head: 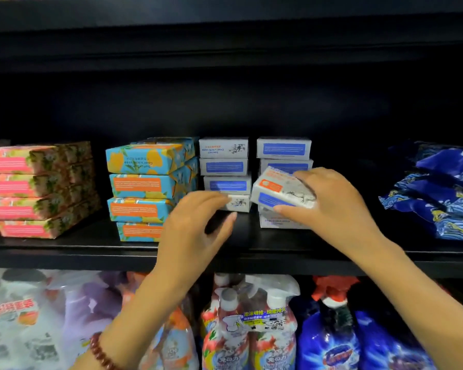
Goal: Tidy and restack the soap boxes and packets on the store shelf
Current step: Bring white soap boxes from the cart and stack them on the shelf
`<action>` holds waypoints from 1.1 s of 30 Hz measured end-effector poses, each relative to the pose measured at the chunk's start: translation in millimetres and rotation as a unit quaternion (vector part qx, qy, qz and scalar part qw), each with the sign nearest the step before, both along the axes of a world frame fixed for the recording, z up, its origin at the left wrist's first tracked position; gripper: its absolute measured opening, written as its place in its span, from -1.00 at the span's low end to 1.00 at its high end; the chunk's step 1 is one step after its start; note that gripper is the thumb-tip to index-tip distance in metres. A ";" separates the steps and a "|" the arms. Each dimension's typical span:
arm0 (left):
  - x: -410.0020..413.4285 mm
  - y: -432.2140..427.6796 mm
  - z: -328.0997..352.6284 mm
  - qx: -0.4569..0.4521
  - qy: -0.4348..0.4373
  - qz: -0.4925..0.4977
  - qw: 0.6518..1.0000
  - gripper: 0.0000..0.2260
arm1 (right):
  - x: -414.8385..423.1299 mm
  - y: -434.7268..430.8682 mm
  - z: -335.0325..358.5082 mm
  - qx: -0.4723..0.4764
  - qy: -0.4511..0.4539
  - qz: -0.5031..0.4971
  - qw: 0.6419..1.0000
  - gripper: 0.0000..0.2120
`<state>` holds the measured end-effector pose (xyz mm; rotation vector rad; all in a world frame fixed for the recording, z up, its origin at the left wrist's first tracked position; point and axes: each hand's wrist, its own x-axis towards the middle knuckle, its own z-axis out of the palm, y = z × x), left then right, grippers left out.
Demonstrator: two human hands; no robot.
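My right hand [329,206] grips a white soap box [280,190] with blue and orange panels, tilted, in front of the right white stack [284,149]. A second stack of white boxes [225,166] stands just left of it. My left hand [198,222] reaches toward the bottom box [239,202] of that stack, fingers relaxed and spread, holding nothing. Further left stand a stack of blue-and-orange soap boxes [145,182] and a stack of pink floral boxes [35,188], both uneven.
Dark blue patterned packets [439,193] lie piled at the right of the black shelf [251,252]. Below the shelf edge hang spray-bottle packs [251,324] and blue bags [340,343]. The shelf above is dark.
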<state>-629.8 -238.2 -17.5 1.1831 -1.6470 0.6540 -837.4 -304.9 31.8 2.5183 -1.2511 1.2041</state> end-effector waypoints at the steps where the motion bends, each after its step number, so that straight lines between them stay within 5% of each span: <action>1: -1.4 -9.1 12.1 0.000 -0.002 0.011 1.000 -0.75 | -10.6 1.1 -1.9 0.007 -0.012 -0.009 1.000 -0.27; 6: -12.1 -65.9 62.0 0.121 0.043 0.090 0.988 -0.49 | -48.0 5.8 -17.0 0.024 -0.044 -0.042 0.998 -0.34; 12: 0.7 -107.1 72.6 0.177 -0.036 0.184 0.966 -0.30 | -74.4 13.9 -27.9 0.036 -0.079 -0.034 0.996 -0.41; 22: -1.0 -91.4 68.6 0.041 -0.074 0.232 0.969 -0.61 | -77.9 6.7 -21.9 0.014 -0.102 0.009 0.995 -0.39; 25: -3.8 -79.3 69.1 -0.007 -0.003 0.213 0.977 -0.71 | -72.7 -4.2 -13.8 0.010 -0.092 0.031 0.995 -0.36; 33: -16.7 -35.6 58.5 -0.074 0.019 0.096 0.992 -0.64 | -28.2 -36.5 8.0 0.049 -0.007 0.132 0.990 -0.42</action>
